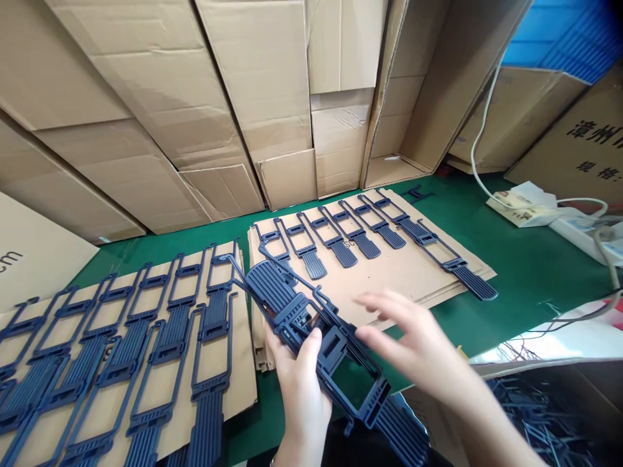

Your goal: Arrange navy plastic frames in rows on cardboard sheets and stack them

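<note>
head view: left hand (300, 383) grips plastic frames (316, 331) over table edge.

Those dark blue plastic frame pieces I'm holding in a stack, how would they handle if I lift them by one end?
The stack of frames in the left hand is probably light: thin, open-frame plastic. It likely flexes a little, being long and slender. Loose pieces may slide apart, since they already fan out unevenly.
</note>
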`<state>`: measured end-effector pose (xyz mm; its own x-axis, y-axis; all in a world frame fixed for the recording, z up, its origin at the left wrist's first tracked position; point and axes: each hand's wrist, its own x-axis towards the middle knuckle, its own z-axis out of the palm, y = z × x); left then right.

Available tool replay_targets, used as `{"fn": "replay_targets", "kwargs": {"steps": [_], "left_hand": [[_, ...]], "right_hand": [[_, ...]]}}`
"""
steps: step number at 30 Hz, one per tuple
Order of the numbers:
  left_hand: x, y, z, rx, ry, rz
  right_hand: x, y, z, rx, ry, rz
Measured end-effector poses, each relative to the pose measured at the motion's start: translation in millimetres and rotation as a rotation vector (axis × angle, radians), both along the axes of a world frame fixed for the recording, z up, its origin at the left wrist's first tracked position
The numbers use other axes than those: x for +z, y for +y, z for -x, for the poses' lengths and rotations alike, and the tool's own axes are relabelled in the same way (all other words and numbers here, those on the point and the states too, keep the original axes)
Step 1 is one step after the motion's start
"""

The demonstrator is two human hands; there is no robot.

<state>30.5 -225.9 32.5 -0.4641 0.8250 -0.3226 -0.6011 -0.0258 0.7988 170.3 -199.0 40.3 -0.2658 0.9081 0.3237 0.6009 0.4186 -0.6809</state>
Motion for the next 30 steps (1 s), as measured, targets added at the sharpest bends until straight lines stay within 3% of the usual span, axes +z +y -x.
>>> {"fn": "replay_targets", "kwargs": {"steps": [4,12,16,19,22,27,30], "left_hand": [[-13.6,0,0,-0.067,0.025,-0.052],[-25.8,1,-3,-0.212,-0.116,-0.010],[-33.9,1,-5,-0.186,-0.147,-0.098],[-37.4,1,-4,-0.120,-0.164,-0.005],[-33.0,2,-3,-0.055,-0.153,0.098],[-19.2,6,0,-0.061,-0.157,0.101],[-17.1,8,2,-0.059,-0.161,0.108]], "right_hand": [[-10.8,-21,25,0.021,0.096,-0.030],[-22.0,-19,22,-0.062,0.165,-0.112],[-22.9,-18,28,-0.099,0.217,-0.099],[-24.7,-16,30,-0.114,0.240,-0.063],[-26.1,-13,31,-0.105,0.288,0.096],[-26.9,-8,35,-0.071,0.590,0.547],[-26.2,-3,37,-0.045,0.727,0.699]]}}
